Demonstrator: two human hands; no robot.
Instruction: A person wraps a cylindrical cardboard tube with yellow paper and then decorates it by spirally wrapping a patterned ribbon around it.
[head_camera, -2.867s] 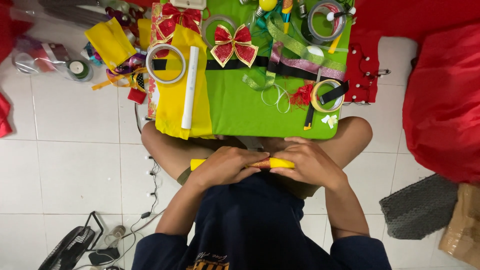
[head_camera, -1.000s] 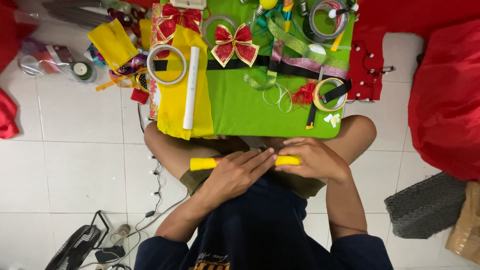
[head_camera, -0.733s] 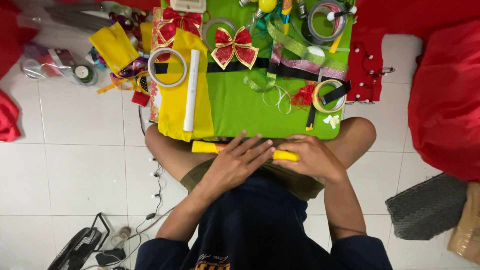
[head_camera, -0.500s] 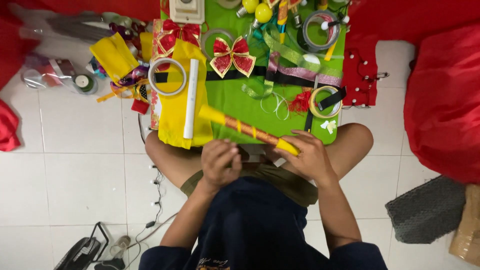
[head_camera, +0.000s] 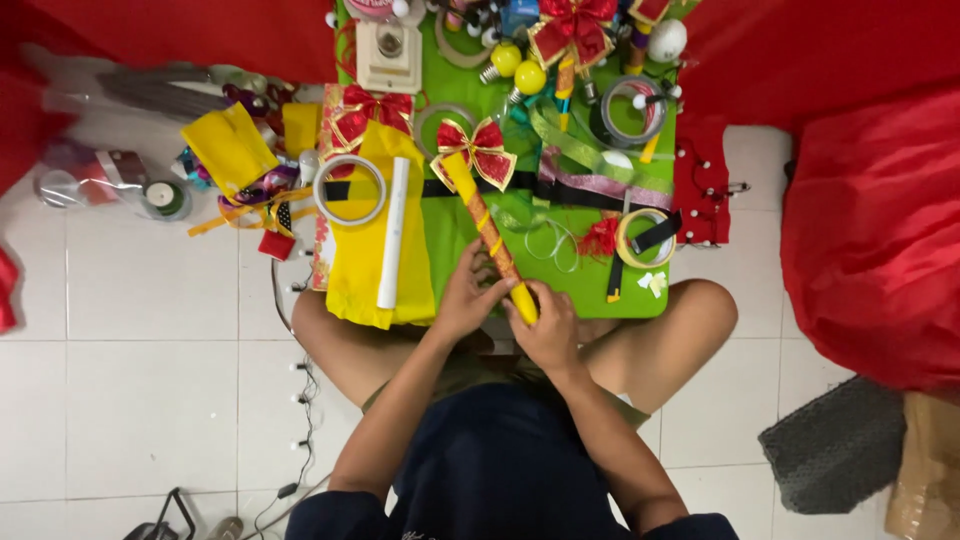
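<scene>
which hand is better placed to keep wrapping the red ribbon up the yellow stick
Left, probably. The left hand sits higher on the stick, beside the ribbon-wrapped part, while the right hand grips the bottom end.

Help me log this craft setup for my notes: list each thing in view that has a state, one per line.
yellow rolled stick: held, tilted, far end on the green board
left hand: gripping the stick
right hand: gripping its near end
white tube: lying on yellow cloth
tape ring: lying flat
red bow: tied
</scene>
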